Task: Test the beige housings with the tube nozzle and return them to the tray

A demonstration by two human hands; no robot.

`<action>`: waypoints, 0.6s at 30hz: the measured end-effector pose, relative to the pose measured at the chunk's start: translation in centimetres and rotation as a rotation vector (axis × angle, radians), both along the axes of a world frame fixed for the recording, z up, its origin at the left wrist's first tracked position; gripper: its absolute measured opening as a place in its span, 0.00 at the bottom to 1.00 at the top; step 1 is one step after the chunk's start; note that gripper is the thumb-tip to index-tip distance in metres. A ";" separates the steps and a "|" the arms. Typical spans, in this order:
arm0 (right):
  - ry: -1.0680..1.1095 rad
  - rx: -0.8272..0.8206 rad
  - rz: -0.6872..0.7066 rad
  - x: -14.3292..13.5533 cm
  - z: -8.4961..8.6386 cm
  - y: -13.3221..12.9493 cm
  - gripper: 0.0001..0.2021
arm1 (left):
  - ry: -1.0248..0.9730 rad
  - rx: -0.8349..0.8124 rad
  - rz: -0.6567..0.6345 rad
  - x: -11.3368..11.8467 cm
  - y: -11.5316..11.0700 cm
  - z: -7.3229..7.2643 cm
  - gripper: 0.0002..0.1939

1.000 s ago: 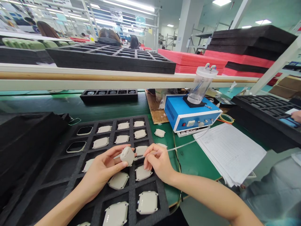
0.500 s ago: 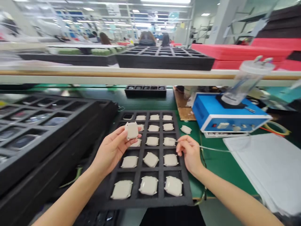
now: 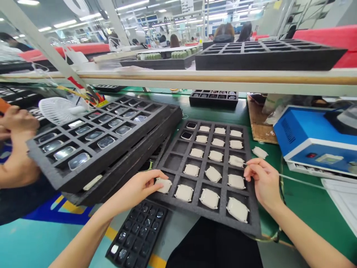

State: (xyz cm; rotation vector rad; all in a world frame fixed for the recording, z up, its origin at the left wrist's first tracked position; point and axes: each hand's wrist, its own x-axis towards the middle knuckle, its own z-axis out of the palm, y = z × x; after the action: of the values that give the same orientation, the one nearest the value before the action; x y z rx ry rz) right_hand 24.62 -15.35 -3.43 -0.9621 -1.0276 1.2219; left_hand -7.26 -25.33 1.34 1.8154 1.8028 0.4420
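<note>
A black foam tray on the green bench carries rows of off-white, square, eared pieces in its compartments. My left hand pinches one off-white piece at the tray's near left compartment. My right hand is at the tray's right edge, its fingers closed on a thin clear tube whose tip lies by a piece in the right column. Two dark-framed square parts occupy compartments at the far left. One loose off-white piece rests on the bench beyond my right hand.
Stacked black trays of glassy parts stand left, near another person's hands and a white fan. A blue device is at the right. A shelf crosses above; a smaller tray sits lower down.
The view has swung left. My left hand has lowered its piece from above the tray to the near left compartment. My right hand still holds the tube near the right column.
</note>
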 end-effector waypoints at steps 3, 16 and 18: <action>-0.011 -0.005 0.010 0.0 -0.2 0.1 0.01 | 0.041 0.054 -0.029 0.4 0.3 -0.5 0.13; -0.033 -0.040 0.066 0.0 -0.3 0.2 0.01 | 0.055 0.353 -0.052 4.3 15.9 2.8 0.06; -0.030 -0.039 0.072 0.0 -0.3 0.3 0.01 | 0.023 0.336 -0.078 4.0 18.5 2.0 0.06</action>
State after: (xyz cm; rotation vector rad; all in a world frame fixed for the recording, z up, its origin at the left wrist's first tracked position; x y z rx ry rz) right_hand 24.61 -15.03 -3.68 -0.9833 -1.0729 1.2947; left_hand -3.24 -6.84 3.37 2.1134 1.7464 0.7323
